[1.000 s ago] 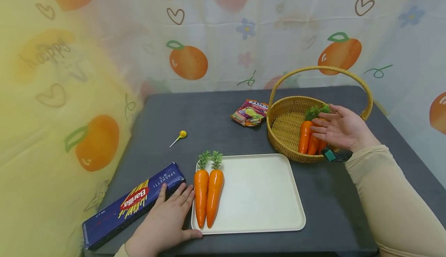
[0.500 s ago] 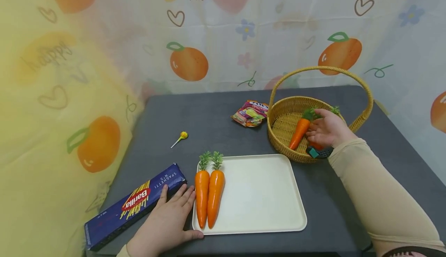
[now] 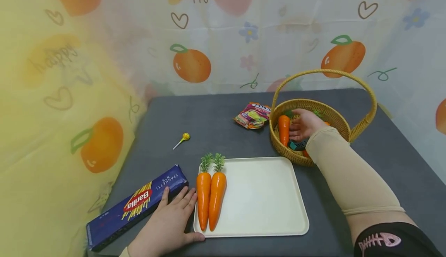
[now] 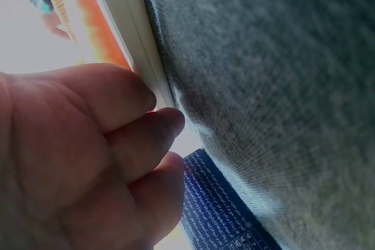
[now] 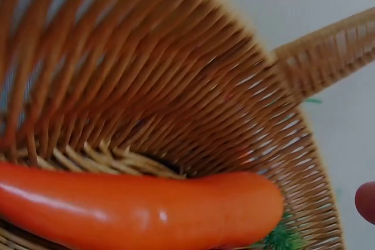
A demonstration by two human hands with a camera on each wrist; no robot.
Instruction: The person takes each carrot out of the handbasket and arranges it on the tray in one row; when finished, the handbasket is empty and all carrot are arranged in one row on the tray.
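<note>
Two orange carrots (image 3: 216, 201) with green tops lie side by side at the left of the cream tray (image 3: 265, 199). My left hand (image 3: 168, 224) lies along the tray's left edge, fingers spread, between it and the blue spaghetti box (image 3: 137, 206). Inside the wicker basket (image 3: 322, 106), my right hand (image 3: 304, 124) has its fingers beside a carrot (image 3: 283, 130) near the left wall. That carrot (image 5: 140, 209) fills the lower part of the right wrist view, with a fingertip (image 5: 366, 202) at the far right. Other carrots are mostly hidden under the right forearm.
A shiny candy bag (image 3: 253, 115) lies against the basket's left side. A yellow lollipop (image 3: 186, 137) rests on the grey table left of it. The basket's tall handle (image 3: 331, 71) arches behind the right hand. A patterned cloth hangs behind the table.
My right hand has moved left within the basket, and a carrot has shifted with it to the left wall. The left hand stays at the tray's edge.
</note>
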